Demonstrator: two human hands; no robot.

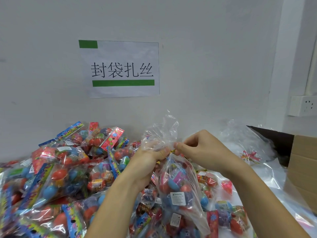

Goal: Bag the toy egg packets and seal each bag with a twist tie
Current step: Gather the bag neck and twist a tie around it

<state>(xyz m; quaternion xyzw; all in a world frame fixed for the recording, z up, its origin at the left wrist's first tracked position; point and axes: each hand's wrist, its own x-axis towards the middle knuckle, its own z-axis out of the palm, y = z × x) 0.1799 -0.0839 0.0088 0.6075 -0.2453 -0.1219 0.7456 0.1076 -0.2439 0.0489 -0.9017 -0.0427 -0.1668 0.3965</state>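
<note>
Clear bag point(178, 182) with toy egg packets inside hangs in front of the person, over the big heap of loose egg packets point(56, 172) on the table. Left hand point(151, 157) has its fingers curled around the gathered neck of the bag, with the loose plastic top flaring up above the fist. Right hand point(197, 150) pinches the gold twist tie point(172, 150) with thumb and fingertips right at that neck, touching the left hand's knuckles. Only a small bit of the tie shows, so I can't tell how many turns are on. Risks, as I judge them: the tie is thin and slick, so it could slip from the pinch and drop into the heap, where it's hard to find. If the left grip loosens, the neck fans open and the tie catches only part of the plastic, giving a weak seal. The bag's weight pulls down, so the neck could slide through the fist. Too few turns and it unwinds when dropped. Finished bags point(248, 152) lie by the cardboard box point(303, 169) on the right.
</note>
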